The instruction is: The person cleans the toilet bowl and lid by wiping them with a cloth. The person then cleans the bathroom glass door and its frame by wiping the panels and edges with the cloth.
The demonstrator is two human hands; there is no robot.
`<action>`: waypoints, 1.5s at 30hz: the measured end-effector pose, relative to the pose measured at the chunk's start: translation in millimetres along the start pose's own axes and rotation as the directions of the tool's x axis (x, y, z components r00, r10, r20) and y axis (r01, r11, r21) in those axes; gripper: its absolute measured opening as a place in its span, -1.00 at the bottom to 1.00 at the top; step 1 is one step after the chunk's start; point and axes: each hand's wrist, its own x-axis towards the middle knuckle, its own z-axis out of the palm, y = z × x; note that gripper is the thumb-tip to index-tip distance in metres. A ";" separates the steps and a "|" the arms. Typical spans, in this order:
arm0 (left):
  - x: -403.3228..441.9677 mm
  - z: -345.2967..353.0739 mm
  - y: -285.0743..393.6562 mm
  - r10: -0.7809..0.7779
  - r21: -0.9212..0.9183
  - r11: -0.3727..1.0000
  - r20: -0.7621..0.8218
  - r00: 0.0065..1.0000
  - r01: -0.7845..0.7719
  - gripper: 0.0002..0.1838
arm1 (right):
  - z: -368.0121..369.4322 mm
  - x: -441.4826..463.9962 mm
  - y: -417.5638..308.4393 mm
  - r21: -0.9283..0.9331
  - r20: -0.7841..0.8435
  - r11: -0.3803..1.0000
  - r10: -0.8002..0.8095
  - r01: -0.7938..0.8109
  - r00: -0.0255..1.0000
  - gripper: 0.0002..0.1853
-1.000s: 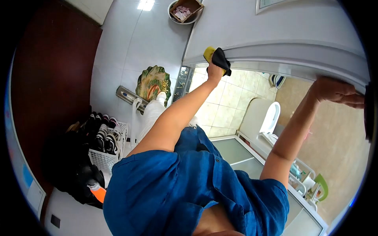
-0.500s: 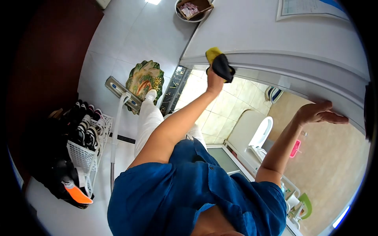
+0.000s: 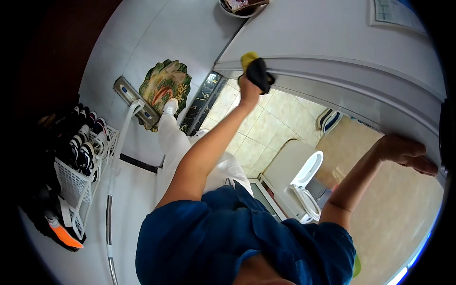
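Note:
My left hand (image 3: 250, 90) is closed around a folded yellow-and-black cloth (image 3: 259, 75), which lies against the white door frame (image 3: 327, 78) near its corner. Further along the same frame, my right hand (image 3: 404, 153) rests with its fingers stretched out and no object in it. Both arms reach up from a blue short-sleeved shirt. The palm of the right hand faces the frame and is mostly hidden.
A flat mop (image 3: 137, 100) stands by a leaf-shaped mat (image 3: 166, 90), under my white shoe. White shoe racks (image 3: 76, 183) hold several shoes at left. Past the dark threshold (image 3: 202, 102) are a toilet (image 3: 308, 168) and slippers (image 3: 328, 121). A bowl (image 3: 242, 12) sits by the wall.
The view has shifted. My left hand and the cloth sit slightly further left and up in the picture. My right hand appears further right and lower along the frame.

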 end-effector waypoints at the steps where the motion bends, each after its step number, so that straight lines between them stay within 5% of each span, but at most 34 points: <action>1: -12.8 5.5 32.7 0.136 0.024 0.990 0.024 0.990 -0.137 -0.61 | -2.6 0.1 6.4 -0.053 0.003 0.999 0.005 -0.005 1.000 0.02; 4: -35.0 25.9 83.4 0.237 -0.073 0.968 -0.040 0.971 -0.239 -0.48 | -3.8 -3.0 12.4 -0.067 -0.018 0.996 0.060 -0.061 0.998 0.00; 6: -30.1 23.1 84.2 0.387 -0.034 0.921 -0.045 0.921 -0.388 -0.46 | 3.7 -3.3 -2.1 0.093 -0.046 0.988 0.132 -0.127 0.990 -0.03; 9: -18.8 18.2 32.0 0.013 -0.227 0.973 -0.073 0.997 -0.029 -0.47 | 7.3 -4.0 -8.6 0.165 -0.070 0.965 0.216 -0.202 0.974 -0.09; 11: -5.3 -12.0 1.6 0.079 0.169 0.982 0.042 0.996 -0.086 -0.49 | 9.0 2.2 -14.0 0.203 -0.012 0.970 0.139 -0.134 0.990 -0.11; 12: 2.1 -13.6 -12.0 0.003 0.083 0.997 -0.001 1.000 -0.002 -0.60 | 11.0 2.7 -18.8 0.223 0.006 0.969 0.107 -0.105 0.994 -0.12; 15: 20.2 -21.3 -58.7 0.120 0.158 0.981 -0.042 0.992 -0.112 -0.68 | 8.4 -4.3 -30.3 0.088 -0.016 0.994 0.065 -0.063 0.998 -0.13; 16: 22.6 -26.9 -66.4 -0.141 0.106 0.984 -0.029 0.990 0.144 -0.71 | 2.0 -1.6 -11.1 0.011 -0.037 0.999 0.054 -0.053 0.998 -0.12; 18: 33.8 -36.2 -120.0 -0.135 0.374 0.923 0.081 0.987 0.096 -0.72 | 5.8 -3.2 1.4 0.041 -0.090 0.999 0.013 -0.010 0.996 -0.24; 20: 38.6 -28.9 -131.0 -0.010 0.297 0.955 -0.005 1.000 0.011 -0.73 | 10.8 -4.6 -7.1 0.038 -0.113 0.999 0.020 -0.016 0.993 -0.34; 22: 14.9 -19.1 -92.2 -0.063 0.101 0.992 -0.078 0.995 0.071 -0.75 | 0.6 -18.4 -9.9 0.054 -0.048 0.997 0.058 -0.056 0.997 -0.43; 26: -23.7 17.5 4.5 0.207 -0.407 0.885 -0.089 0.974 -0.225 -0.53 | -5.6 -77.6 1.9 0.227 0.132 0.973 0.020 -0.050 0.991 -0.46; 28: -23.3 9.8 23.8 0.437 -0.154 0.888 -0.017 0.899 -0.434 -0.49 | 4.8 -115.6 3.6 0.294 0.167 0.955 0.001 -0.051 0.986 -0.38; 29: -18.7 12.6 13.0 0.428 -0.296 0.860 -0.028 0.904 -0.416 -0.51 | 10.9 -131.3 9.5 0.282 0.126 0.955 0.056 -0.090 0.990 -0.32; 33: 28.0 5.6 -114.6 0.344 -0.232 0.892 -0.204 0.916 -0.387 -0.54 | 42.7 -187.1 -2.9 0.320 0.075 0.918 0.220 -0.233 0.973 -0.07; 34: 35.6 -7.5 -141.9 0.252 -0.376 0.873 -0.195 0.948 -0.310 -0.62 | 49.4 -195.4 -15.0 0.345 0.092 0.899 0.254 -0.270 0.963 0.00; 35: 45.2 -29.5 -169.5 0.315 -0.056 0.942 -0.195 0.929 -0.331 -0.65 | 56.4 -198.0 -5.9 0.366 0.030 0.912 0.190 -0.188 0.981 -0.01; 37: 66.1 -42.8 -251.2 0.291 -0.106 0.942 -0.210 0.933 -0.318 -0.68 | 64.3 -196.7 21.9 0.380 -0.105 0.925 0.069 -0.025 0.992 -0.01; 41: 105.9 -62.3 -398.2 0.327 0.061 0.945 -0.231 0.916 -0.322 -0.70 | 65.5 -202.3 17.0 0.276 -0.098 0.956 0.134 -0.102 0.986 -0.10; 42: 110.6 -77.7 -412.2 0.169 0.254 0.959 -0.161 0.972 -0.124 -0.71 | 64.0 -203.4 14.8 0.259 -0.097 0.959 0.142 -0.113 0.985 -0.13; 43: 113.9 -89.8 -425.2 0.177 0.221 0.965 -0.161 0.971 -0.139 -0.74 | 61.6 -207.9 9.9 0.260 -0.101 0.957 0.155 -0.124 0.983 -0.13; 45: 135.6 -106.4 -469.9 0.276 0.444 0.867 -0.051 0.960 -0.226 -0.78 | 64.0 -213.9 -2.5 0.262 -0.084 0.953 0.182 -0.154 0.980 -0.15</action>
